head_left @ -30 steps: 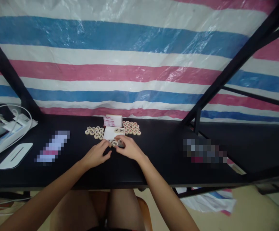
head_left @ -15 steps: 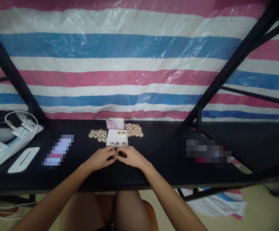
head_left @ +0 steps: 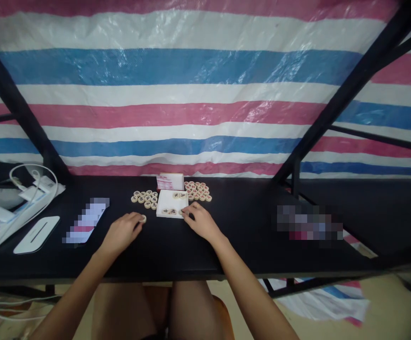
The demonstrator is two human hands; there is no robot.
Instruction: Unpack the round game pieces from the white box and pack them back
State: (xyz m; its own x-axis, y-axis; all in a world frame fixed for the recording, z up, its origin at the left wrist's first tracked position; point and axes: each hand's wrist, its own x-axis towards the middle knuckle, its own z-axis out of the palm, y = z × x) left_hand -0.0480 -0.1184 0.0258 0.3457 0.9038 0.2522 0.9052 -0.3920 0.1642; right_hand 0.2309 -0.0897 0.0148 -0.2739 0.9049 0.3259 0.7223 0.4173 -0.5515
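Note:
My left hand is closed on a round, pale Chinese chess piece, held at the fingertips just above or on the table. In front of it lies a group of pieces with black characters. My right hand reaches over the near right corner of a shallow white box, its thumb and fingers pinched at a black-marked chess piece there. Other black-marked pieces lie along the box's near side, and a couple more sit at its far right. Red-marked pieces are grouped right of the box.
Behind the white box stands a small open box part with a red-patterned paper. A blurred phone-like object, a white slotted plate and a power strip with cables lie left. A blurred item lies right. Black frame bars flank the table.
My hands were together in front of the box and have parted. The left moved left with a chess piece; the right moved up to the box's right corner.

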